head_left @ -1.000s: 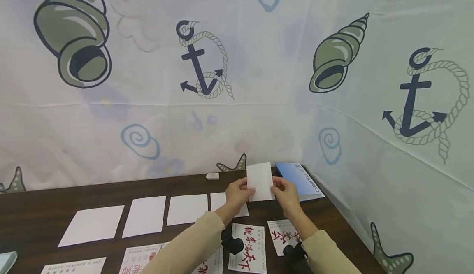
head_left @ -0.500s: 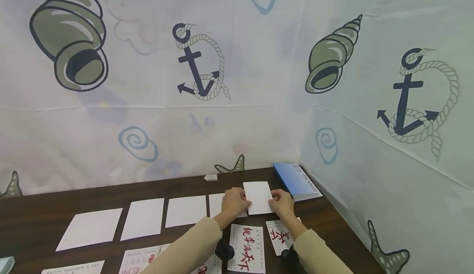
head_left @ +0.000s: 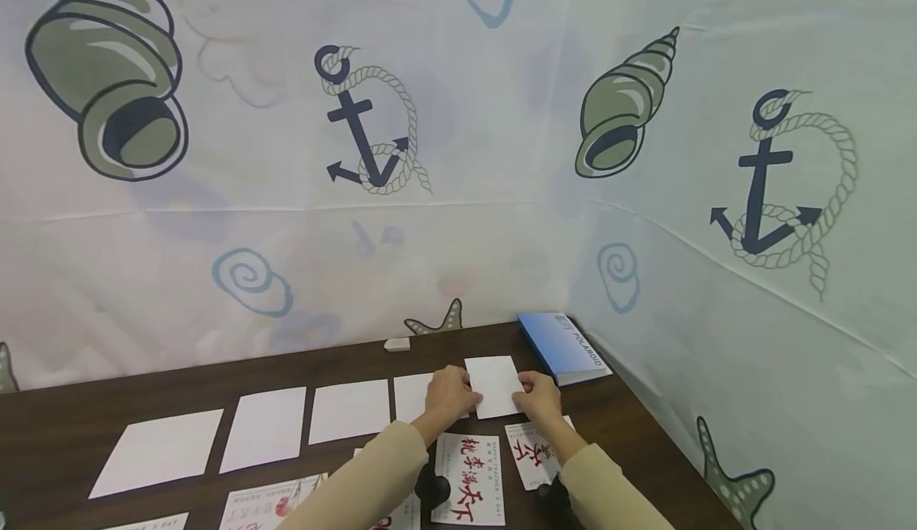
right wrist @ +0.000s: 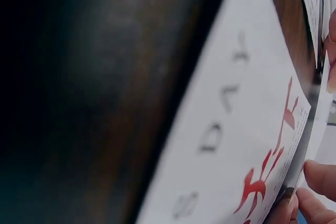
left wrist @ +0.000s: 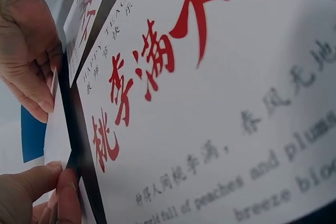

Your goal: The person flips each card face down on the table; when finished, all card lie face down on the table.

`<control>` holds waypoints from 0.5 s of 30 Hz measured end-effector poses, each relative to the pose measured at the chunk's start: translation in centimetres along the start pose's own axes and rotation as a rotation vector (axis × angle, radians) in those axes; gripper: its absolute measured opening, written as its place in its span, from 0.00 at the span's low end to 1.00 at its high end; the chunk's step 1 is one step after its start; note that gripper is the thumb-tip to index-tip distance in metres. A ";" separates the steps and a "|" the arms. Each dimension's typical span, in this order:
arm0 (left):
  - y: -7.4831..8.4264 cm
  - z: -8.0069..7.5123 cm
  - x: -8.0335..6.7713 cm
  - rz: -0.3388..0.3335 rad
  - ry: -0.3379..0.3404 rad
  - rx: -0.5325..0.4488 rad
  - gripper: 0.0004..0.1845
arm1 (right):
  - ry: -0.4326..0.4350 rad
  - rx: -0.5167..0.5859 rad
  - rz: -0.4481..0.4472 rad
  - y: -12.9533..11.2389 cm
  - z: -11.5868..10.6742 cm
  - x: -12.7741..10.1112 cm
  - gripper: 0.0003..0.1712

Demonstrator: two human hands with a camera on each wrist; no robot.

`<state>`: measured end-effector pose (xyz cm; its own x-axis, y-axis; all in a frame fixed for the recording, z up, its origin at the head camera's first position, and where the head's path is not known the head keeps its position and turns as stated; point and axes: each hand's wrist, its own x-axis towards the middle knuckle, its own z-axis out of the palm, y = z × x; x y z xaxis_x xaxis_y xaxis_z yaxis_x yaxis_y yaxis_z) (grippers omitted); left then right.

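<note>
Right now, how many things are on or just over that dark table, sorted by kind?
Blank white paper cards: 5, one held
Printed white cards with red characters: 5
Blue Polaroid booklet: 1
Small white eraser-like block: 1
Total: 12

A dark wooden table [head_left: 86, 407] is covered with blank white cards [head_left: 349, 411], red-lettered printed cards [head_left: 469, 478], a blue booklet [head_left: 562, 344] and a small eraser [head_left: 397, 344].

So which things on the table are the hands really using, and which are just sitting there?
In use:
- blank white card, held at its edges by the left hand and the right hand
- row of blank cards it lines up with

Just lying about:
- blue folder in the corner
- eraser near the wall
- red-lettered cards at the front
</note>
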<state>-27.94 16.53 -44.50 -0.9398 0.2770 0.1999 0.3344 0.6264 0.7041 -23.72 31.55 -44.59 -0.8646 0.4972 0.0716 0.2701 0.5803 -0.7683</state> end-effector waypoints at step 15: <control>-0.2 0.3 -0.1 0.014 0.010 -0.016 0.14 | 0.019 -0.047 -0.043 0.0 0.2 -0.2 0.22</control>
<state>-27.86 16.56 -44.91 -0.9358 0.2785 0.2162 0.3463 0.6105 0.7123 -23.66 31.33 -44.70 -0.8681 0.4826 0.1164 0.2524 0.6310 -0.7336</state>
